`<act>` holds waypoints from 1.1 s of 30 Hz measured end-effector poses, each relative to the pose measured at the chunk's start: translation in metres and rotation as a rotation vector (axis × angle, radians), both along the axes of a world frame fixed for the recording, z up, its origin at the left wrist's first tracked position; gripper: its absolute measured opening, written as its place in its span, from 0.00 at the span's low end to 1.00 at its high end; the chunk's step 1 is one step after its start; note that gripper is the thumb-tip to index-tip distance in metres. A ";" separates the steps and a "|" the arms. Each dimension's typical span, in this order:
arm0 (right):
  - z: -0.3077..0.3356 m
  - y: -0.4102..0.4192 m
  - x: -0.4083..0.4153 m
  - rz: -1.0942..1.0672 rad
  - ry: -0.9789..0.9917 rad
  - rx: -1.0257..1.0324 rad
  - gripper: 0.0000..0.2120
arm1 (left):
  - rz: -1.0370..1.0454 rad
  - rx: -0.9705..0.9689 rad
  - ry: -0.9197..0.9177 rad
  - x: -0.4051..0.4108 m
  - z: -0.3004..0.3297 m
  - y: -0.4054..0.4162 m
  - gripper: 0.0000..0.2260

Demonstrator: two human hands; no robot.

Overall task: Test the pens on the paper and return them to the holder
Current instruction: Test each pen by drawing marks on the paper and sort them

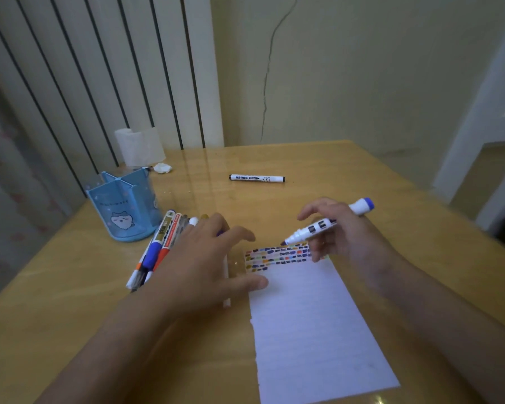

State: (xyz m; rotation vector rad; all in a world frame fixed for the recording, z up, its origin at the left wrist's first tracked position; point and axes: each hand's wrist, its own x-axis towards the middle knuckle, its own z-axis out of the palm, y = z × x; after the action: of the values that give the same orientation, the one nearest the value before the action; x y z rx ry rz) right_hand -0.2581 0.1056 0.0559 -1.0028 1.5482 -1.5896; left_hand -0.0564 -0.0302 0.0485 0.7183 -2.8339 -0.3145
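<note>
A white sheet of paper [315,325] lies on the wooden table [347,176], with rows of coloured test marks along its far edge. My right hand [341,234] holds an uncapped blue marker [327,223], its tip just above the marks. My left hand [210,258] lies spread beside the paper's left edge, thumb on the paper's corner, and something blue shows under its fingers. Several pens [155,252] lie in a bunch to its left. The blue pen holder [123,205] stands empty at the left. A black marker [257,178] lies farther back.
A roll of tissue [139,147] and a crumpled white scrap [162,168] sit at the table's back left, by the striped wall panel. The table's right edge drops off toward a doorway.
</note>
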 end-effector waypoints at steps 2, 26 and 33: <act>-0.003 -0.001 -0.002 -0.010 0.000 0.044 0.14 | 0.002 -0.035 -0.075 0.000 -0.004 0.000 0.34; -0.038 -0.012 0.007 -0.031 0.376 0.087 0.03 | 0.018 -0.153 -0.139 -0.008 -0.021 -0.003 0.38; -0.040 -0.012 0.007 -0.037 0.472 0.131 0.03 | 0.017 -0.145 -0.148 -0.008 -0.020 -0.003 0.38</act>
State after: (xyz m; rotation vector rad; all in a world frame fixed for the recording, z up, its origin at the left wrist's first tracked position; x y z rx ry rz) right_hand -0.2512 0.0933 0.0164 -1.3463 1.9640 -1.3108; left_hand -0.0648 -0.0335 0.0285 0.7641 -2.9489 -0.0544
